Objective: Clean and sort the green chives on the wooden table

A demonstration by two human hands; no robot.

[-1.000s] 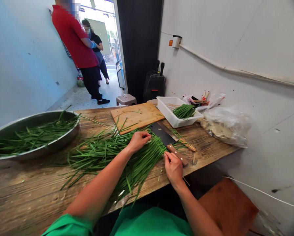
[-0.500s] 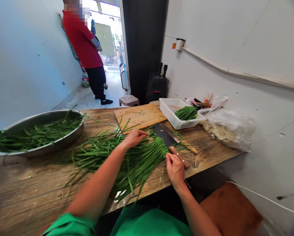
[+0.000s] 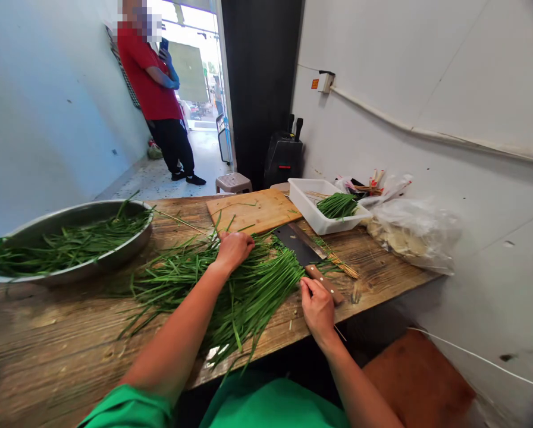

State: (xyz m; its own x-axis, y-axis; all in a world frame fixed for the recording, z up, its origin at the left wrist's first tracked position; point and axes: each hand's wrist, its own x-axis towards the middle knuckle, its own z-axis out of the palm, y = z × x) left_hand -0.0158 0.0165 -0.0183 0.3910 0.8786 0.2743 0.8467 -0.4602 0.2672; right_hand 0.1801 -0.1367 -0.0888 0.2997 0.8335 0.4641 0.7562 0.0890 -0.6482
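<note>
Two bare hands work over one wooden table. The right hand has thumb and forefinger pressed together at the stalk ends of the garlic chives; whether they pinch a stalk cannot be told. One thin stick pokes out beside its wrist. The chives, too many to count, lie in one loose heap left of this hand and under the left hand, whose fingers are curled in, their tips together; anything between them is hidden. Just beyond the right hand lies one cleaver, with several bamboo skewers to its right. Left of the left hand stands one metal basin of more greens. Beyond both hands are one cutting board, one white plastic tray holding a chive bundle, and one clear bag on the right. Farthest, one stool and one red-shirted person with a phone.
</note>
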